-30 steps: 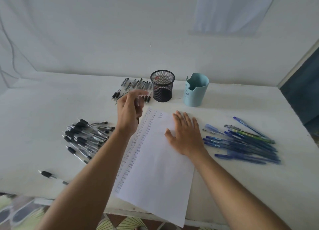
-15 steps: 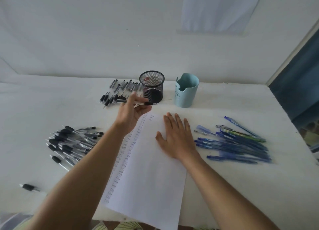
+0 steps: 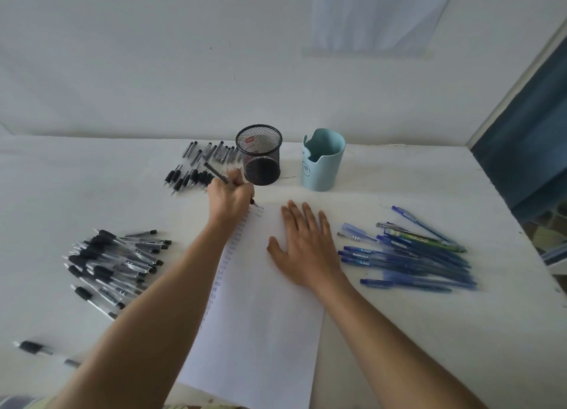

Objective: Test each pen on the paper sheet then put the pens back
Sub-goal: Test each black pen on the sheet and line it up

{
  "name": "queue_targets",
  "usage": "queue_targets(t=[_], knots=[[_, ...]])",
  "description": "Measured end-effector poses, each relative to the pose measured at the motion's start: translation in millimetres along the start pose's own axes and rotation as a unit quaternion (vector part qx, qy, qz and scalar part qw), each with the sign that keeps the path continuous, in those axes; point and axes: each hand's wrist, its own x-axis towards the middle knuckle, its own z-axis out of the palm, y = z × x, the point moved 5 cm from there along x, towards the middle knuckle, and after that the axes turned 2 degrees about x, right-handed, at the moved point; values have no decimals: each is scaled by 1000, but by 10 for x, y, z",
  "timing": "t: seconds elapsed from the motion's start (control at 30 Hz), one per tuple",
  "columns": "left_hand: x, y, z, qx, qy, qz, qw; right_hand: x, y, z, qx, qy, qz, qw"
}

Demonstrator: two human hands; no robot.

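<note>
the left hand is gripping a black pen, fingers curled round the barrel, just above the middle of the frame. its tip is touching down at the top edge of the paper sheet, right beside the last of the tiny test marks. the right hand is lying flat on the sheet with fingers straight and spread, pinning it to the white table.

the marks are running in a long column along the sheet's left edge, from low in the frame up to the pen tip, and a short second column is starting at the top. that is pointing to many pens already tested, with this one being tested now.

plenty is looking unfinished. a big heap of black pens is lying at middle left and a smaller batch is sitting above the left hand, next to the black mesh cup. a spread of blue pens is lying at middle right, and one stray pen at lower left. which heap is tested and which is waiting cannot be told.

the mesh cup and the teal cup beside it are showing no pens inside. if these are where the pens belong, the putting back is not yet begun.
</note>
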Motion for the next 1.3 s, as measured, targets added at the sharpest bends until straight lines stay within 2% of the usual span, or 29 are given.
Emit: queue_targets(t=[0.53,0.9,1.3], knots=[[-19,-7,55,109,-48,44,992,-1,2,-15,7,6,-2,1000],[-11,-9,71,104,-48,85,990,2,-1,-19,12,9,-4,1000],[-21,-24,91,97,-50,91,990,3,2,-7,9,-1,-3,1000]])
